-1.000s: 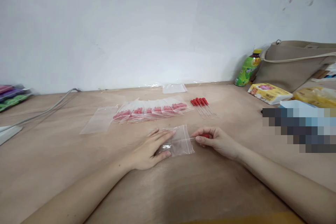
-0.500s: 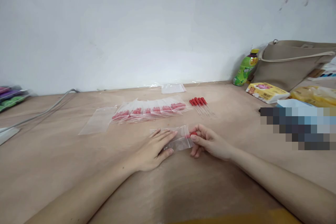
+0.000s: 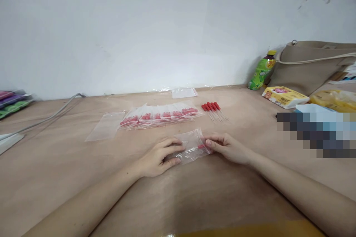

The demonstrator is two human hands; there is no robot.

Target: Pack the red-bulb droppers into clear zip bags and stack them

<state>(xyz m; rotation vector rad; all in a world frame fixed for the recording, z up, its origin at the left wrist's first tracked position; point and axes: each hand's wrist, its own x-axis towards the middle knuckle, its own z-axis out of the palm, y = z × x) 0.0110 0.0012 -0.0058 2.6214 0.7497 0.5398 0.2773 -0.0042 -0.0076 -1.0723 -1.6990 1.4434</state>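
Observation:
A clear zip bag (image 3: 189, 141) lies on the brown table between my hands. Inside it is a tool with a red handle (image 3: 200, 146) and a thin metal shaft pointing left. My left hand (image 3: 158, 157) rests on the bag's left end, thumb and fingers apart. At the bag's mouth, on the right, my right hand (image 3: 224, 148) pinches the edge between thumb and fingers; some of those fingers are hidden. Beyond the bag, several more red-handled tools (image 3: 210, 106) lie fanned out, and a row of filled zip bags (image 3: 161, 114) overlaps to their left.
A flat, clear bag (image 3: 105, 126) lies left of the row, another (image 3: 184, 93) near the wall. At right stand a green bottle (image 3: 262, 71), a tissue pack (image 3: 285, 97) and a grey-brown handbag (image 3: 311, 66). A cable (image 3: 59, 109) crosses the left side.
The red handle has gone from between my right fingers into the bag. My right hand now pinches the bag's mouth, and my left hand has drawn slightly left.

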